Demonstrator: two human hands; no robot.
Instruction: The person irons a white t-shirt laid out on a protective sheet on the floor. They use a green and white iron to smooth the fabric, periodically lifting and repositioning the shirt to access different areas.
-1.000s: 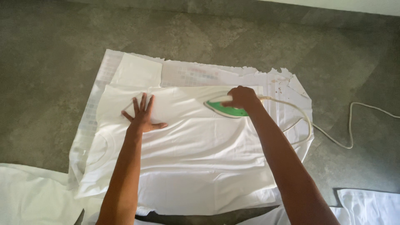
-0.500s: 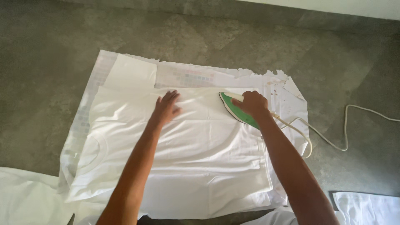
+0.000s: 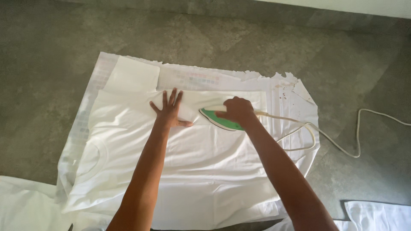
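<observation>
White cotton shirt (image 3: 180,171): spread flat on a pale underlay sheet (image 3: 295,98) on a grey stone floor (image 3: 64,51), neckline toward the left edge, hem toward the right.

Green-and-white iron (image 3: 220,119): rests soleplate-down on the upper middle of the shirt, long axis roughly left to right, pointed nose toward the left.

Right hand (image 3: 235,110): closed around the iron's handle, covering most of it.

Left hand (image 3: 169,112): flat, fingers spread, palm pressing the cloth; holds nothing. Sits just beside the iron's nose, on its left, so the nose points straight at the thumb side of this hand; a short strip of cloth lies between them.

Cream power cord (image 3: 299,132): runs from the iron's heel to the right, loops over the sheet, then trails across the floor.

More white cloth (image 3: 376,216): at the lower right corner; another piece at lower left.
</observation>
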